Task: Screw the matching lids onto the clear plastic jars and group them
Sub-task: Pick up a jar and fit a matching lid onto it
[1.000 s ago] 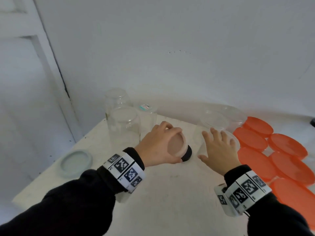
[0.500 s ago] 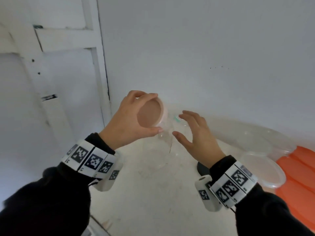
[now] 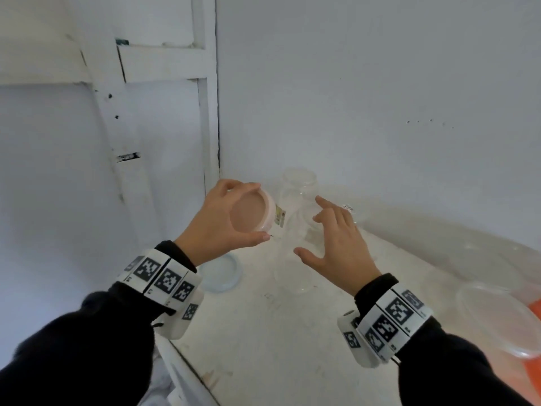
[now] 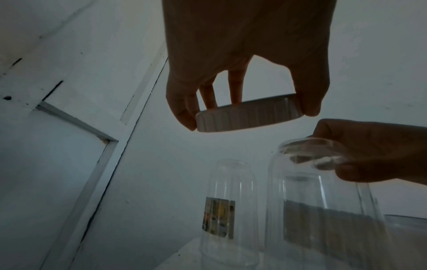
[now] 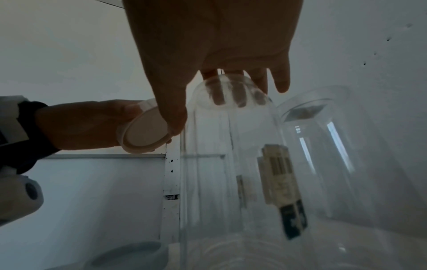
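Holding a pink lid point(image 3: 251, 212) up in the air with the left hand point(image 3: 216, 221), thumb and fingers curled round its rim. Open side of the lid turned toward the head camera. Nothing inside it.

Reaching with the right hand point(image 3: 336, 250) over the near clear jar point(image 3: 292, 268) on the white table point(image 3: 263, 347). Fingers spread wide, tips lying on the jar's top end, thumb stuck out to the side. No tight grip to be seen. Nothing inside this jar, just a sticker on its wall. Lid close to the jar's top, a bit to the left, not touching it.

Behind it, a second clear jar point(image 3: 298, 186), also with nothing in it. Down on the table near the left wrist, a pale blue lid point(image 3: 222, 273) lying flat. Far right, clear tubs point(image 3: 497, 317) over something orange; cannot tell what.

Half a second ago: same hold on the pink lid, at about the same height. Right hand then short of the jar, fingers bent in the air; now further forward, with tips on the top. A full second ago: left hand low at the table; now lifted well up.
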### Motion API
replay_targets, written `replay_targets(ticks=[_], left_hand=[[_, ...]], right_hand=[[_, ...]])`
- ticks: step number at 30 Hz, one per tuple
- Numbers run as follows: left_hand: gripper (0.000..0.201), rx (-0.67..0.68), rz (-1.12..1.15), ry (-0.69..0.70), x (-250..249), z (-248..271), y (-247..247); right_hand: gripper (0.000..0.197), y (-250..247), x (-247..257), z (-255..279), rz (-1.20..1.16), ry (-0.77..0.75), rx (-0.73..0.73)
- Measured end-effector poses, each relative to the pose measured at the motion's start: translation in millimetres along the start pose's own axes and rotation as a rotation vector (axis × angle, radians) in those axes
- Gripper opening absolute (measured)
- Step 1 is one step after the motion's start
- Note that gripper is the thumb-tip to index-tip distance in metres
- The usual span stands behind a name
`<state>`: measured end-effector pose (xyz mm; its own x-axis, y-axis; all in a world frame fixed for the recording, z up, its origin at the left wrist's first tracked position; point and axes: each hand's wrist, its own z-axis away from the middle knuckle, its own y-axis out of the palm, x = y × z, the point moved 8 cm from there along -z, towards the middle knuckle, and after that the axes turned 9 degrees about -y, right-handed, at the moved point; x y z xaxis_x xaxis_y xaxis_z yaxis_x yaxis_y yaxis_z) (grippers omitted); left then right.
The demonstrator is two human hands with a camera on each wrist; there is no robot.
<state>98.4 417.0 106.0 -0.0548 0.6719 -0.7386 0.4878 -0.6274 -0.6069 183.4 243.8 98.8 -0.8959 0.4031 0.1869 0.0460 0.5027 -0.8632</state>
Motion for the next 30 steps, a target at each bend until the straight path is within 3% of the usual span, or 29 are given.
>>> replay_targets(ticks=[3,9,12,22,25,30], left_hand=[[0.088,0.015,0.004,-0.011,2.7,-1.0,5.7],[0.089,0.057,0.027,0.004,-1.4,-4.5,21.9],[0.088,0.078,0.039,0.021,-5.7,-7.0,29.3],[0.084,0.122,0.074,0.091,-25.1,-12.4,47.9],[0.083,0.138,0.084,0.107,-29.6,-13.0,54.5],[0.086,0.167,0.093,0.138,-38.5,-13.4,64.6]], right_hand=[[0.057,-6.5,7.3,2.7,0.036,-0.039,-0.023],[0.088,-10.5,6.3,16.4,0.237,-0.063,0.145],[0.099,-16.3,3.2,26.2,0.288,-0.037,0.141],[0.104,-36.1,-23.4,76.6,0.214,0.191,0.059],[0.101,-34.2,-33.3,93.1,0.138,0.308,0.141],[0.090,-25.5,-42.6,117.1,-0.017,0.379,0.165]])
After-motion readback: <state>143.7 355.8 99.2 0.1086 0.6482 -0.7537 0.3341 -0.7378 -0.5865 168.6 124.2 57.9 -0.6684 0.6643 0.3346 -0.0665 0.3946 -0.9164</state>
